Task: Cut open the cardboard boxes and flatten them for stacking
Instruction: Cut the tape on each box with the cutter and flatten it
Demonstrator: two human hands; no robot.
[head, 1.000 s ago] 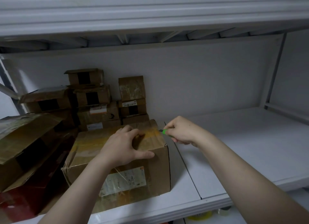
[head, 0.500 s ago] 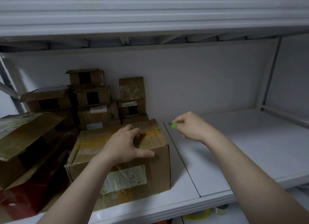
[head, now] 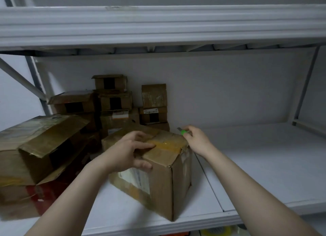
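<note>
While the left hand [head: 127,153] clamps the top front edge of the cardboard box [head: 164,183] on the shelf [head: 264,174], covering part of its label [head: 136,180], the right hand [head: 197,140] grips a green cutter [head: 183,131] at the box's far corner, its tip blurred. Left, an opened box [head: 40,144] runs out of frame; small boxes [head: 114,102] stack behind.

The box [head: 164,186] stands near the shelf's [head: 264,165] front edge, turned so one corner points forward. It is brown and closed, with yellowish tape [head: 165,144] across its top, a dented top edge and a white label [head: 134,178] on its left face. The green cutter [head: 184,132], held in the right hand [head: 197,140], is just beside the box's far top corner, blade pointing left. A big box [head: 35,147] gapes open at the left edge; small boxes [head: 114,102] are stacked at the back left.
</note>
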